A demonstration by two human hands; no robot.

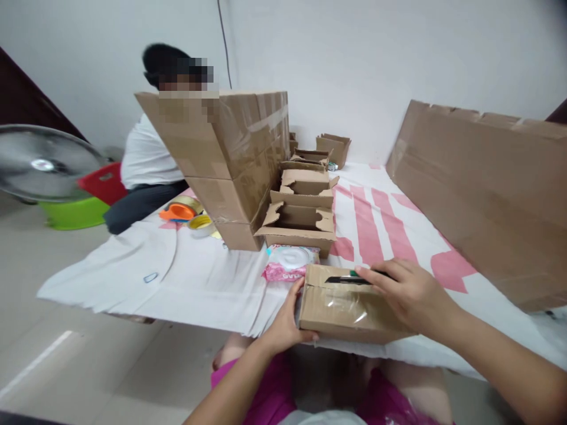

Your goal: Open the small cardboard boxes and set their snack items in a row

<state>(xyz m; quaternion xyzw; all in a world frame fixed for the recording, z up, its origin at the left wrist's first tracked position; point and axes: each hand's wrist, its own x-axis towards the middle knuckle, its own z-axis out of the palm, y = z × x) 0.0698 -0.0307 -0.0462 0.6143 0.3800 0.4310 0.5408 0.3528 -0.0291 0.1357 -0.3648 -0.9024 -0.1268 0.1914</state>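
A taped cardboard box [354, 307] lies at the table's front edge, with shiny clear tape across its top. Its left end is gripped by my left hand [286, 321], thumb low at the front and fingers around the far side. My right hand [407, 289] is closed around a box cutter [348, 280], whose dark blade points left along the top of the box. Whether the blade touches the cardboard I cannot tell. Just behind the box sits a pink and white pack of wipes [290, 262].
Several open cardboard boxes [305, 218] run back in a row beside a tall stack of taped boxes [241, 159]. A large cardboard sheet or box [482, 195] stands at the right. Tape rolls [201, 224] lie left, near a seated person [153, 153]. Behind is a fan [44, 162].
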